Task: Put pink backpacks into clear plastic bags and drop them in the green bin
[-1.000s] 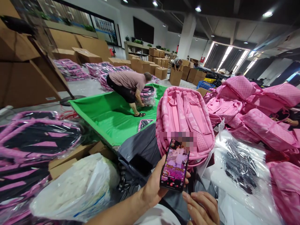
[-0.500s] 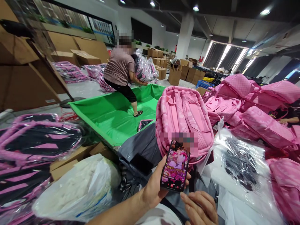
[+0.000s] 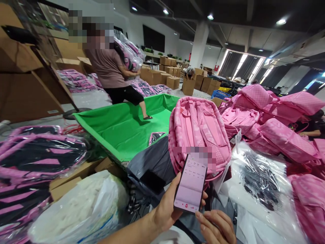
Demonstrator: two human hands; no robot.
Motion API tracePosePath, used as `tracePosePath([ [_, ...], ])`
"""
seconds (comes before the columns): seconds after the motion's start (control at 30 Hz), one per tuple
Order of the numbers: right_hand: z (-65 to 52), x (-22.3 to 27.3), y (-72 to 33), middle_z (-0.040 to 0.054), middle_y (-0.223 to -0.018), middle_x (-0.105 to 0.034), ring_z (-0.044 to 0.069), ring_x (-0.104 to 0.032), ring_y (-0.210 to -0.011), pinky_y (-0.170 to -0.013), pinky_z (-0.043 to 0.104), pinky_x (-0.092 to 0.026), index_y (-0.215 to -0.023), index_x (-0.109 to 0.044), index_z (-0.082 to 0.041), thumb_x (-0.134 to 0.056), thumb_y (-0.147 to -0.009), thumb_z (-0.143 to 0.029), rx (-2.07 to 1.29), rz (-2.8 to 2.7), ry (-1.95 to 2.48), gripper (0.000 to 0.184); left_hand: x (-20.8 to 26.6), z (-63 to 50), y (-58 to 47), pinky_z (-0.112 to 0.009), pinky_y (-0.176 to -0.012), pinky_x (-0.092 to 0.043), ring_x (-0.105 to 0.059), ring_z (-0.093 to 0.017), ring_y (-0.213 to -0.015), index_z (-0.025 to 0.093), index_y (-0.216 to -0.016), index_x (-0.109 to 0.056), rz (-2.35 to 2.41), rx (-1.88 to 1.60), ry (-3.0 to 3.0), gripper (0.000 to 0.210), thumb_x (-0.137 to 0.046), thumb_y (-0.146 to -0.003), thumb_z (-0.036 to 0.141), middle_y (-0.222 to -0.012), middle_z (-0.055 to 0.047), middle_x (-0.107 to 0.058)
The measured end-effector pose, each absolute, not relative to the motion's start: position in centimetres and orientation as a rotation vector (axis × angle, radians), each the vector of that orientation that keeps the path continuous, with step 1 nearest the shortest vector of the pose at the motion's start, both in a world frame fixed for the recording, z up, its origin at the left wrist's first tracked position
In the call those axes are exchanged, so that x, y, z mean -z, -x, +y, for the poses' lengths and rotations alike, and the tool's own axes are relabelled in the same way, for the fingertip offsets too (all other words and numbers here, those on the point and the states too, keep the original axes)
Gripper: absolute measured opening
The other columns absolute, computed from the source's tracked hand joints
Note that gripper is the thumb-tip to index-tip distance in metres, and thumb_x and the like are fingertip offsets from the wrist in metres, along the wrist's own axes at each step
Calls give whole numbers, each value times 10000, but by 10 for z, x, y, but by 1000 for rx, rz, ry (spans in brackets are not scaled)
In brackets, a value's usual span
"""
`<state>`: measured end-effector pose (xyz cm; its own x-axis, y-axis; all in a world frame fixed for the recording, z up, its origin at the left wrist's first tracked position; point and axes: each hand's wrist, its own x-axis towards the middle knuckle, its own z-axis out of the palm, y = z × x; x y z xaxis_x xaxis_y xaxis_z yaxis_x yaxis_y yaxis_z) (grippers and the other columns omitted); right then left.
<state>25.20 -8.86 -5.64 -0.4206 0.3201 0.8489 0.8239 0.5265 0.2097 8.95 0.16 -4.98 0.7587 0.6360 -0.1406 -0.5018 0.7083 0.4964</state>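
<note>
"Where did we have the phone (image 3: pixel 191 183)?"

"Upright in our left hand (image 3: pixel 166 203), tilted a little, its pale screen facing us. The thumb pressed one long edge and the fingertips wrapped round the other, so we had it firmly gripped."

"And our right hand (image 3: pixel 215 225)?"

"Just beside the phone's lower right corner, fingers half-bent and close together. We couldn't tell whether a fingertip touched the case, or whether thumb and forefinger met."

"What did we see around it?"

"Just beyond the phone we had a pink backpack (image 3: pixel 199 127), straps towards us, and more pink bags (image 3: pixel 275 135) heaped to its right. A dark flat object (image 3: pixel 153 181) lay on grey cloth (image 3: pixel 142 161) to the left of the phone. Nearer us, on the left, we saw a bulging white plastic sack (image 3: pixel 81 205), and on the right some clear plastic (image 3: pixel 259 181)."

"Anyone else near us?"

"A co-worker (image 3: pixel 105 66) stood with one foot inside the green enclosure (image 3: pixel 109 135), hugging plastic-wrapped bags (image 3: pixel 129 54)."
</note>
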Motion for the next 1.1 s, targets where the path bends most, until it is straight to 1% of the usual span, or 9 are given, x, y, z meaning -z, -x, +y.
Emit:
tracePosePath([
  [0.17,-89,54,-253,-42,-876,-811,86,-738,-858,-886,221,-596,-842,-694,-226,-484,-1035,-174,752,-1987,932,290,51,3,-89,-280,-766,-590,-766,-229,-824,63,-1078,-790,307,-643,-456,746,-558,-900,750,-999,-171,-804],
  [0.27,-88,57,-252,-39,-855,-810,95,-739,-829,-858,236,-608,-846,-693,-230,-470,-1032,-174,775,-1946,928,295,53,3,-90,-285,-769,-586,-762,-232,-831,66,-1076,-790,303,-642,-452,748,-573,-885,756,-1003,-170,-803],
  [0.4,-83,66,-245,-21,-881,-811,129,-747,-856,-850,278,-615,-926,-705,-229,-532,-963,-90,759,-1789,988,224,55,-2,-92,-292,-797,-561,-751,-243,-866,54,-1081,-783,310,-608,-469,788,-575,-863,783,-1018,-183,-797],
  [0.5,-82,68,-238,7,-912,-807,153,-750,-896,-865,300,-608,-979,-705,-218,-536,-952,-80,753,-1625,968,220,58,-8,-94,-341,-888,-533,-731,-302,-1001,65,-1126,-763,362,-589,-477,785,-636,-823,777,-1031,-170,-794],
  [0.63,-87,56,-235,18,-936,-807,179,-756,-930,-829,330,-631,-1004,-692,-215,-537,-953,-106,693,-1680,1115,197,63,-15,-97,-403,-1058,-463,-667,-356,-1172,102,-1136,-767,405,-547,-423,838,-782,-657,791,-1055,-139,-797],
  [0.77,-88,49,-236,29,-951,-810,196,-753,-951,-842,347,-634,-990,-699,-198,-569,-923,-101,736,-1689,1141,176,73,-20,-97,-437,-1148,-401,-618,-367,-1267,137,-1231,-741,386,-524,-409,859,-802,-654,771,-1164,-138,-775],
  [0.87,-87,51,-234,35,-971,-809,203,-747,-980,-873,359,-625,-996,-705,-192,-595,-889,-71,739,-1636,1156,195,87,-25,-96,-439,-1177,-384,-610,-346,-1293,202,-1240,-743,400,-637,-479,704,-861,-698,635,-1253,-106,-750],
  [0.97,-87,53,-231,45,-971,-809,208,-740,-994,-882,376,-616,-984,-701,-186,-579,-907,-72,735,-1600,1172,183,105,-29,-92,-441,-1218,-345,-580,-332,-1339,227,-1273,-733,406,-726,-571,546,-848,-797,467,-1345,-98,-707],
  [1.1,-88,51,-230,70,-947,-806,205,-733,-990,-888,383,-600,-972,-686,-157,-548,-955,-91,746,-1614,1163,154,132,-32,-85,-466,-1255,-289,-514,-350,-1408,266,-1332,-701,408,-759,-661,605,-892,-758,265,-1436,-77,-648],
])
